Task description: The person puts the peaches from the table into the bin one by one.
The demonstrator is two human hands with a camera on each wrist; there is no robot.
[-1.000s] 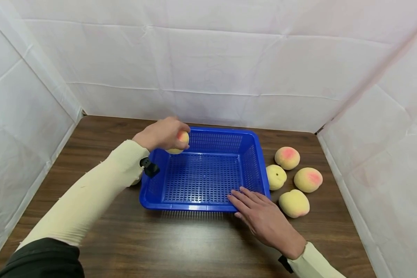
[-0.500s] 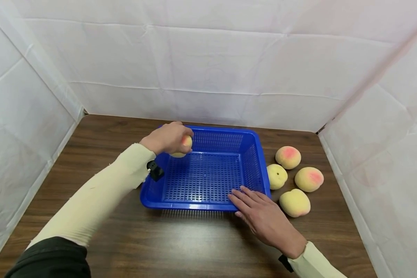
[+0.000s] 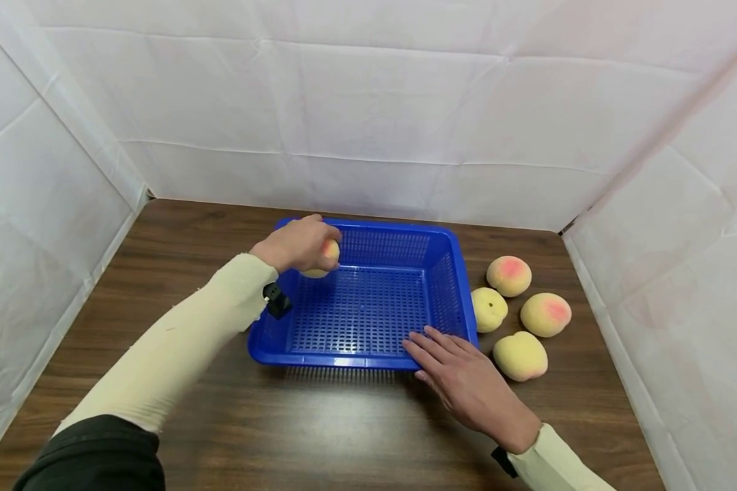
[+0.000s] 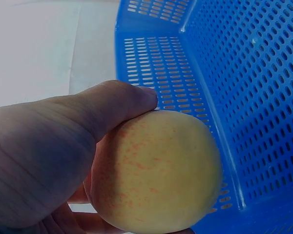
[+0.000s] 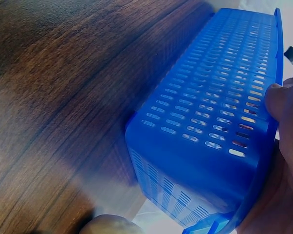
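My left hand (image 3: 297,243) grips a yellow peach with a red blush (image 3: 330,251) above the left part of the blue basket (image 3: 344,362). In the left wrist view the thumb lies along the top of the peach (image 4: 158,170), fingers partly hidden behind it, with the perforated basket wall (image 4: 161,63) beyond. My right hand (image 3: 467,389) lies over the basket's front right corner, fingers extended across the rim. In the right wrist view its thumb touches the outside of the basket (image 5: 195,151) near the rim.
Several peaches (image 3: 545,315) lie on the brown wooden table (image 3: 344,436) to the right of the basket, one (image 3: 488,309) close against its wall. White sheets (image 3: 368,102) stand behind and at both sides. A dark device (image 3: 277,300) sits on the left wrist.
My left hand has moved slightly right and toward the front with the peach, then nearly stopped over the basket. My right hand has stayed on the corner.
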